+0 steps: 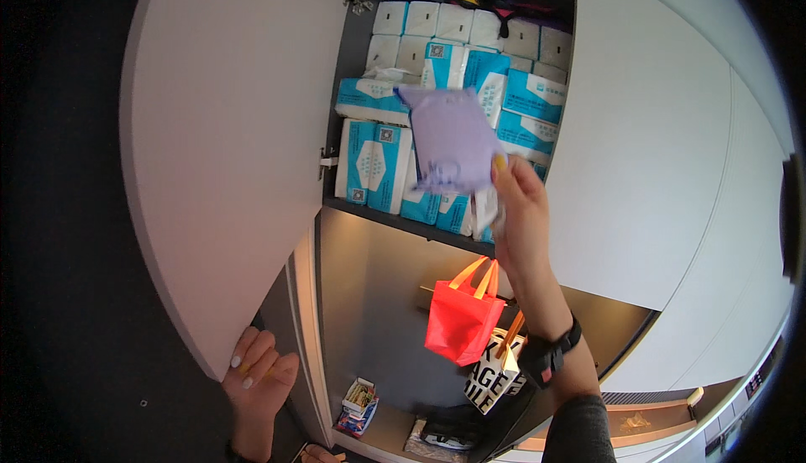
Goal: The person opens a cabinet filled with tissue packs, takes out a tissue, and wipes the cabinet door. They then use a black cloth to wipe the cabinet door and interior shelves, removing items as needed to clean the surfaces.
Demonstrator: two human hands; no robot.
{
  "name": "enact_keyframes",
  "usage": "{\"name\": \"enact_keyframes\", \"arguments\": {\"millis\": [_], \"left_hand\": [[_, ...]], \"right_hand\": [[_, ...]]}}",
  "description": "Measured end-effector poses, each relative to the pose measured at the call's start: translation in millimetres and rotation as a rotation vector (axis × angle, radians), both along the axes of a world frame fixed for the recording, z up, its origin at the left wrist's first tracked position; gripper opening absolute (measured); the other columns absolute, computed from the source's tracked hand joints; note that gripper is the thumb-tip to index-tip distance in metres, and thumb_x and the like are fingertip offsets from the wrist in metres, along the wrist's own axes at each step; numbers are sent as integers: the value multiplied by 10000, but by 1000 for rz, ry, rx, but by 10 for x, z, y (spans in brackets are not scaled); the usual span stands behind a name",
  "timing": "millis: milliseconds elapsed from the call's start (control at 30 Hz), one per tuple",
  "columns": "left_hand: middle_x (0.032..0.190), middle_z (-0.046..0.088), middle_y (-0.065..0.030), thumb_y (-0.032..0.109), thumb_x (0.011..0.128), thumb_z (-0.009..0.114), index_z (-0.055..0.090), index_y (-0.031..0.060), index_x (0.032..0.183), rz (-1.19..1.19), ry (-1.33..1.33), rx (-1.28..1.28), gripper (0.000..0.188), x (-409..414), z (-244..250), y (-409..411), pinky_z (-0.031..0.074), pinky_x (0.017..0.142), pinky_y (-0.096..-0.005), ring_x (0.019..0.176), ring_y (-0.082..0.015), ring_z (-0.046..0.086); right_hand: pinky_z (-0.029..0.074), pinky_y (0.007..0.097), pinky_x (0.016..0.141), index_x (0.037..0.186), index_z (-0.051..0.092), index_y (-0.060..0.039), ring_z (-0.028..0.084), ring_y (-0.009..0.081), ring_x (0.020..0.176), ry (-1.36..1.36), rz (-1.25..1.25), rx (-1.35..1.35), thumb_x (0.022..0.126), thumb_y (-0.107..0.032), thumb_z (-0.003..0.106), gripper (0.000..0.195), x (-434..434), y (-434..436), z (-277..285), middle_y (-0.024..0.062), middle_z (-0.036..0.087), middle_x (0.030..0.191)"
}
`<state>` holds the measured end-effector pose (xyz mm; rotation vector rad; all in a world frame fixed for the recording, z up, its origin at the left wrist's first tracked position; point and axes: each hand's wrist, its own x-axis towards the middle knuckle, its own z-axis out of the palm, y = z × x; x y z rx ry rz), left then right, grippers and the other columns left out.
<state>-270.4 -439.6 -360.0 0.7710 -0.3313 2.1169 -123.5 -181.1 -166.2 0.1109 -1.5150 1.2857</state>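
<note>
My right hand [519, 211] grips the lower right corner of a purple plastic-wrapped packet [452, 139], holding it up in front of the open upper cabinet. Behind it, blue-and-white tissue packs [371, 161] are stacked in rows. My left hand [261, 362], with curled fingers, is at the lower corner of the open white cabinet door [233, 148]; whether it grips the door's edge I cannot tell. Part of the stack is hidden behind the packet and my right hand.
Below the cabinet hang a red bag [465, 321] with orange handles and a white bag [494, 368] with black lettering. Small boxes [359, 403] and a black item [450, 431] lie on the lower shelf. Closed white doors [648, 135] stand to the right.
</note>
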Motion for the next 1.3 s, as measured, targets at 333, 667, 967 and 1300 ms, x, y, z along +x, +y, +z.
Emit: {"name": "enact_keyframes", "arguments": {"millis": [333, 667, 967, 1300], "left_hand": [[630, 457, 10, 256, 1000, 410, 477, 116, 720, -32, -35, -26, 320, -68, -64, 17, 268, 643, -260, 447, -76, 450], [622, 445, 6, 276, 1006, 390, 466, 119, 689, -30, 39, -22, 362, -30, -36, 64, 284, 657, -275, 446, -86, 453], [626, 439, -9, 261, 1031, 319, 469, 111, 713, -18, 159, 1, 382, 78, -116, 305, 318, 700, -301, 500, -106, 464], [714, 494, -19, 369, 973, 464, 529, 125, 755, 8, 468, -228, 334, 541, 7, 991, 276, 654, -325, 482, -119, 419]], "right_hand": [[460, 281, 511, 811, 601, -2, 523, 122, 555, 340, -529, 54, 920, -162, 539, 203, -401, 588, 1240, 41, 562, 661], [518, 440, 813, 901, 699, 23, 643, 393, 937, 79, -982, -80, 826, -216, 586, 275, -619, 1479, 1732, 264, 657, 975], [504, 424, 811, 1131, 644, -82, 617, 362, 994, -183, -1632, 672, 869, -155, 501, 307, -189, 1182, 1299, 136, 542, 1260], [468, 339, 603, 1120, 581, -47, 598, 243, 673, 72, -1242, 780, 869, -62, 543, 254, 685, 625, 508, 119, 613, 1008]]}}
